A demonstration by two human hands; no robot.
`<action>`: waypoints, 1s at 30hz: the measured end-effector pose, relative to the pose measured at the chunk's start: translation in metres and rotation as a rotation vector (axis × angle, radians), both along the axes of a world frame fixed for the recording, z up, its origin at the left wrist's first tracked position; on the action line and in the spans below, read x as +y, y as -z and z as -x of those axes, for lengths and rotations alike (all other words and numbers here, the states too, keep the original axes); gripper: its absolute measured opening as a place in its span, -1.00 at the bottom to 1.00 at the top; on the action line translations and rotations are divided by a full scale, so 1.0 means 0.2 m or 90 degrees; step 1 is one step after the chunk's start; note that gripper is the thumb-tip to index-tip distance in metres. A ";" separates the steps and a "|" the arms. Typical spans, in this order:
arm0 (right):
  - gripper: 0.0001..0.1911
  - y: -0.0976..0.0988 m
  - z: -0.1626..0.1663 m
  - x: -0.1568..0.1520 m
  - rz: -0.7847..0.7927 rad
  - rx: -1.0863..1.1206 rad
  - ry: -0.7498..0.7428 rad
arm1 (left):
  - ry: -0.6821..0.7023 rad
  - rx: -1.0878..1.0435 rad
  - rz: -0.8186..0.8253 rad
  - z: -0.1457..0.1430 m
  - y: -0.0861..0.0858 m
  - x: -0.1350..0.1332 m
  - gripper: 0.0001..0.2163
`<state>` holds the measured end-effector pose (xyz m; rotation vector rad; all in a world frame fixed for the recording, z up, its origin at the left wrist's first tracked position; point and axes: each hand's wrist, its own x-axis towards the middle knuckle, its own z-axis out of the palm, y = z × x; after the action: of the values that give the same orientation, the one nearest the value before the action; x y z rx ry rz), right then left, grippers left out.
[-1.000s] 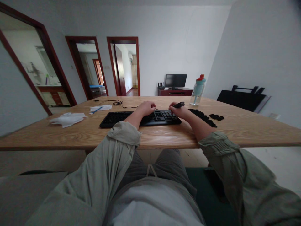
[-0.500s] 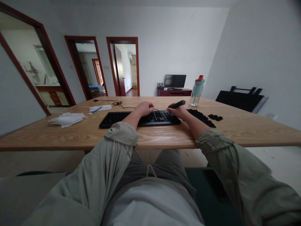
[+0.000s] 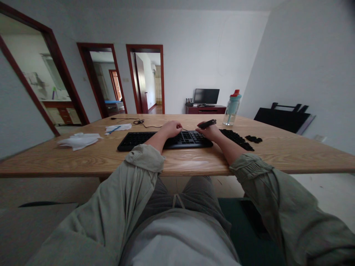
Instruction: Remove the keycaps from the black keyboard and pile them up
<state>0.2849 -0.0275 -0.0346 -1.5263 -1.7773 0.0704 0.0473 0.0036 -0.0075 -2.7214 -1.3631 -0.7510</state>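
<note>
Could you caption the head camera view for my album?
Right hand gripping a dark tool, left hand over a black keyboard, small black pieces nearby.

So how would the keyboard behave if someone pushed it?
The keyboard probably stays stiff, being one long flat slab. It looks more apt to slide than tip, since it lies low and wide on the table. The thin, tangled cable behind it looks floppy and might drag along.

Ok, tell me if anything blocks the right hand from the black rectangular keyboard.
Nothing visible does: the right hand, holding a slim black tool, is at the right end of the keyboard. The small black pieces on the wooden table lie farther right.
</note>
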 end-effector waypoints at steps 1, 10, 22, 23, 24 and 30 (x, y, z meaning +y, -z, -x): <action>-0.69 -0.01 0.01 -0.01 -0.003 -0.015 0.005 | 0.001 0.000 0.000 0.00 0.00 0.00 -0.73; -0.72 -0.02 0.06 -0.04 -0.016 -0.096 0.014 | 0.006 0.003 0.007 0.00 0.01 0.00 -0.74; -0.69 -0.02 0.03 -0.01 0.007 -0.029 -0.006 | 0.005 0.011 0.010 -0.01 0.00 -0.01 -0.73; -0.68 -0.03 0.03 -0.02 0.017 -0.021 -0.004 | 0.002 0.010 0.013 -0.01 0.01 -0.01 -0.72; -0.67 -0.03 0.03 -0.02 0.032 -0.015 -0.001 | -0.001 0.009 0.016 -0.01 0.01 -0.01 -0.72; -0.70 -0.05 0.04 -0.01 0.079 -0.002 -0.017 | 0.002 0.018 0.023 -0.02 0.02 -0.01 -0.71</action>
<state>0.2779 -0.0304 -0.0255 -1.5906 -1.8244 0.1953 0.0505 0.0026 -0.0109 -2.7505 -1.3815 -0.6916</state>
